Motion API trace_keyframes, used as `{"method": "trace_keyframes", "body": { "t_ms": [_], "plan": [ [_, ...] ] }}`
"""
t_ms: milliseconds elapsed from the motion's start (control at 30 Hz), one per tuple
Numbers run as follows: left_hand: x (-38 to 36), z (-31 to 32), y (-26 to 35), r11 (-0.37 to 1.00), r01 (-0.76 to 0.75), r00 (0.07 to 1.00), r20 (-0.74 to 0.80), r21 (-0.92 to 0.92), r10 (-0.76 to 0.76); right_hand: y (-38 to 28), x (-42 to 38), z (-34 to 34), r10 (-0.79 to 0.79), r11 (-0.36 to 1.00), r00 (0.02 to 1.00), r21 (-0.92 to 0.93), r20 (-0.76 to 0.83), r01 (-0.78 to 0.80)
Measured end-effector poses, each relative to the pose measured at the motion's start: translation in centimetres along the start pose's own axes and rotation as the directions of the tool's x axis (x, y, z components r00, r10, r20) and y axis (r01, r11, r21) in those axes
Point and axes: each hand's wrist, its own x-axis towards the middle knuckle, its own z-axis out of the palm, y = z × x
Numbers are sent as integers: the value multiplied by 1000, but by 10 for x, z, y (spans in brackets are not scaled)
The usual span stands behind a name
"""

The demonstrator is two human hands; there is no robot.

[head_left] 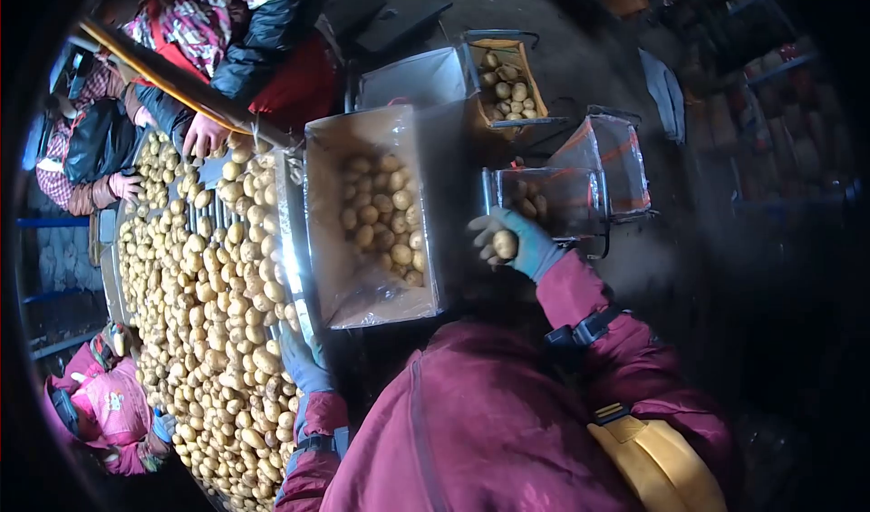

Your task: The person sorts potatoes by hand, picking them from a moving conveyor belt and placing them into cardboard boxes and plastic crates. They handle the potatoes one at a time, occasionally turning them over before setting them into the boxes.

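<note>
My right hand [518, 242], in a grey-green glove, is closed around a potato [505, 245] beside a lined crate [548, 186] that holds a few potatoes. At the near right edge of the sorting table, my left hand [306, 360], also gloved, rests by the potato pile [217, 304]; its fingertips are too unclear to tell whether they grip anything. Between my hands and further forward stands a large lined box [362, 296] with many potatoes at its bottom.
A yellow-lined crate of potatoes [509, 92] stands ahead, near a lined empty-looking crate [412, 79]. Co-workers' hands [207, 137] reach over the table's far end, and another person [113, 403] is at the left. A metal rail [294, 240] edges the table.
</note>
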Motion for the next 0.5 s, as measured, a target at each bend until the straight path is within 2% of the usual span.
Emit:
{"method": "trace_keyframes", "body": {
  "t_ms": [33,133,233,333,467,500],
  "plan": [
    [-2,7,-8,1000,11,1000,-4,15,-11,1,-1,-30,21,995,1000,95,2,-21],
    [-3,2,-1,999,27,1000,-10,25,-26,-13,-26,-69,-40,998,988,51,-150,49],
    [-3,0,3,999,46,999,17,15,-47,-16,-40,-88,-24,997,952,63,-305,46],
    [-2,4,-1,999,46,999,22,18,-47,-7,-42,-90,-59,992,929,80,-365,94],
    [-3,3,0,998,55,998,26,43,-56,7,-46,-92,-26,990,954,122,-298,65],
    [-3,2,1,997,56,998,23,45,-57,7,-47,-85,-23,994,940,93,-340,58]
  ]
}}
